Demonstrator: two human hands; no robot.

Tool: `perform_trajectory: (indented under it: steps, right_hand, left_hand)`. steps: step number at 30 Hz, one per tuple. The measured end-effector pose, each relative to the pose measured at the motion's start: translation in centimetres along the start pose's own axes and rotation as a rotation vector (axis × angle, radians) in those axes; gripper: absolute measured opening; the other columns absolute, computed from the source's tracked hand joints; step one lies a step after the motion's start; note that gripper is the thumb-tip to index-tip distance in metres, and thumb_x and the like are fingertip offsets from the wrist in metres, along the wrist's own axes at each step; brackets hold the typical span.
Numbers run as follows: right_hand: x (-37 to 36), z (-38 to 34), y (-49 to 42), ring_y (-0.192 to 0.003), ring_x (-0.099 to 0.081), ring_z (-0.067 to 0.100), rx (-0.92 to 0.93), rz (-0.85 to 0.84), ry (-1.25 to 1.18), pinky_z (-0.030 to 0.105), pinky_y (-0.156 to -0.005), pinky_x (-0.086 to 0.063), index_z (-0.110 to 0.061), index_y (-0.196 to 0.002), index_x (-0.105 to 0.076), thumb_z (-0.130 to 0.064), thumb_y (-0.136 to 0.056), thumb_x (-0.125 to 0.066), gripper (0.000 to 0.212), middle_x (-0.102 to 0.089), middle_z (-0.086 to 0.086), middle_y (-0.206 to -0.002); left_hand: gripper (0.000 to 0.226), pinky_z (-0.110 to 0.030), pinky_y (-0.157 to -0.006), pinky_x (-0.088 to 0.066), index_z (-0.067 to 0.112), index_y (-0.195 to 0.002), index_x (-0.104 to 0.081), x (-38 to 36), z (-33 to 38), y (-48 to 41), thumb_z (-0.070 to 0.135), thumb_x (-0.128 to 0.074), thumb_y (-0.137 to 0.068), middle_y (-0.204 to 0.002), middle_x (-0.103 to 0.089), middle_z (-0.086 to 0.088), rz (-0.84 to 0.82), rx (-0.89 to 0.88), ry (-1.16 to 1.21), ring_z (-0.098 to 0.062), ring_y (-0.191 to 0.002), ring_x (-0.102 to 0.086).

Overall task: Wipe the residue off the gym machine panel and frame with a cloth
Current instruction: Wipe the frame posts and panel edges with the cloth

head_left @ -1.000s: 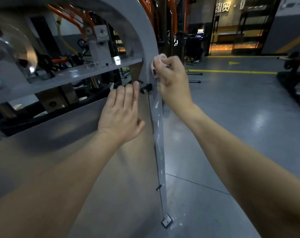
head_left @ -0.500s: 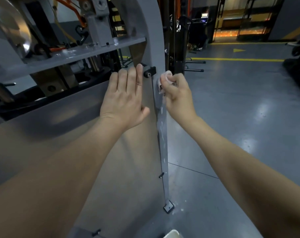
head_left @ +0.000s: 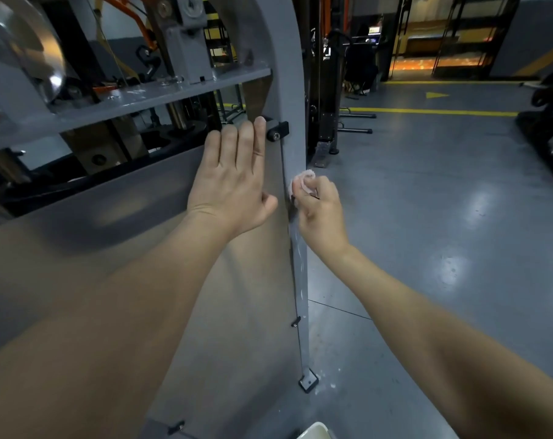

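The left hand (head_left: 234, 185) and right hand (head_left: 321, 213) are bare; back from the fingers, the left forearm (head_left: 126, 305) and right forearm (head_left: 427, 318) are uncovered to the view's edge.

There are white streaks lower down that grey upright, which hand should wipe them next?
Right. The right hand grips the cloth against the frame upright, just above the white streaks. The left hand lies flat on the panel, holding nothing.

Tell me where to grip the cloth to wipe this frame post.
Pinch the bunched cloth at its back, coming from the right, open-floor side, as the right hand does. Its wad faces the narrow frame upright, whose residue streaks lie below.
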State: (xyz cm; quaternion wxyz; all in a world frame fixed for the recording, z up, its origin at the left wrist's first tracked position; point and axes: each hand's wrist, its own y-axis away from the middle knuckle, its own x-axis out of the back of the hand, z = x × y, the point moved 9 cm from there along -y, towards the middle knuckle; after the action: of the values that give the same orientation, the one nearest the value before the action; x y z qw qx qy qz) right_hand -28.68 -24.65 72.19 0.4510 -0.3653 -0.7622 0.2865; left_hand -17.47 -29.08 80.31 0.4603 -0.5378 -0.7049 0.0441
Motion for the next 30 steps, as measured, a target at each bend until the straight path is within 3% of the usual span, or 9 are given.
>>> perform_trajectory:
  steps: [3,9,14,20,22,24,26,28,30]
  right_hand:
    - [0.3,0.0,-1.8,-0.097,-0.056,0.041,-0.027,-0.045,-0.004,0.045,-0.085,-0.050,-0.009,-0.111,-0.068,0.008,-0.092,-0.054,0.029,-0.059,0.020,-0.108]
    - [-0.6,0.2,-0.3,-0.092,-0.056,0.040,0.041,0.038,0.019,0.039,-0.078,-0.050,-0.009,-0.129,-0.064,0.005,-0.093,-0.049,0.041,-0.056,0.019,-0.106]
    - [-0.9,0.4,0.2,-0.094,-0.057,0.041,0.006,-0.061,0.012,0.043,-0.081,-0.053,0.001,-0.110,-0.071,0.009,-0.090,-0.051,0.029,-0.061,0.019,-0.108]
    - [0.8,0.2,-1.7,-0.093,-0.058,0.031,0.047,0.112,0.008,0.031,-0.078,-0.051,-0.006,-0.123,-0.068,-0.002,-0.094,-0.049,0.035,-0.057,0.013,-0.108]
    - [-0.8,1.1,1.0,-0.087,-0.053,0.022,-0.002,0.033,-0.042,0.030,-0.077,-0.046,-0.011,-0.103,-0.070,-0.008,-0.101,-0.046,0.024,-0.054,-0.001,-0.097]
    - [-1.6,2.6,2.5,-0.082,-0.048,0.021,-0.055,0.021,-0.035,0.038,-0.075,-0.041,-0.028,-0.079,-0.059,-0.004,-0.101,-0.051,0.034,-0.051,-0.006,-0.087]
    - [-1.7,2.1,1.4,-0.088,-0.047,0.019,-0.062,-0.063,-0.095,0.038,-0.078,-0.040,-0.039,-0.089,-0.064,0.002,-0.096,-0.053,0.043,-0.049,-0.006,-0.093]
    - [-0.1,1.8,-1.5,-0.095,-0.045,0.016,-0.106,-0.036,-0.107,0.029,-0.084,-0.040,-0.020,-0.114,-0.072,0.004,-0.093,-0.054,0.036,-0.049,-0.001,-0.103]
    - [1.6,0.9,-4.6,-0.095,-0.052,0.020,-0.077,0.048,-0.125,0.030,-0.085,-0.045,-0.016,-0.119,-0.068,0.000,-0.096,-0.054,0.032,-0.057,0.006,-0.107]
  left_hand:
    - [0.103,-0.054,-0.114,-0.028,-0.008,-0.158,-0.004,-0.3,0.1,-0.1,0.060,-0.032,-0.085,-0.148,-0.030,-0.027,-0.008,0.003,0.000,-0.043,-0.128,-0.037]
    - [0.104,-0.056,-0.114,-0.028,-0.008,-0.158,-0.003,-0.4,0.2,-0.2,0.060,-0.033,-0.085,-0.149,-0.030,-0.028,-0.006,0.009,0.011,-0.044,-0.128,-0.038]
    - [0.103,-0.055,-0.114,-0.027,-0.008,-0.158,-0.004,-0.3,0.1,-0.1,0.060,-0.032,-0.085,-0.149,-0.031,-0.028,-0.007,0.016,0.004,-0.044,-0.128,-0.038]
    - [0.105,-0.056,-0.114,-0.028,-0.007,-0.158,-0.004,-0.4,0.2,-0.1,0.061,-0.035,-0.085,-0.148,-0.031,-0.028,-0.007,0.020,0.021,-0.044,-0.128,-0.038]
    - [0.105,-0.056,-0.114,-0.028,-0.007,-0.158,-0.004,-0.3,0.2,-0.2,0.061,-0.037,-0.084,-0.148,-0.031,-0.029,-0.003,0.022,0.022,-0.044,-0.128,-0.038]
    - [0.105,-0.056,-0.114,-0.028,-0.007,-0.158,-0.005,-0.2,0.1,-0.1,0.061,-0.039,-0.084,-0.148,-0.032,-0.029,-0.006,0.025,0.020,-0.044,-0.127,-0.038]
    - [0.106,-0.056,-0.114,-0.029,-0.007,-0.158,-0.005,-0.2,0.2,0.0,0.062,-0.038,-0.085,-0.148,-0.033,-0.028,-0.010,0.025,0.006,-0.044,-0.128,-0.039]
    - [0.107,-0.056,-0.114,-0.029,-0.007,-0.158,-0.004,-0.3,0.3,0.0,0.063,-0.037,-0.084,-0.148,-0.033,-0.028,-0.018,0.025,0.005,-0.044,-0.128,-0.039]
    - [0.107,-0.056,-0.114,-0.028,-0.007,-0.158,-0.004,-0.3,0.3,-0.1,0.063,-0.037,-0.084,-0.147,-0.032,-0.028,-0.020,0.026,0.002,-0.044,-0.128,-0.039]
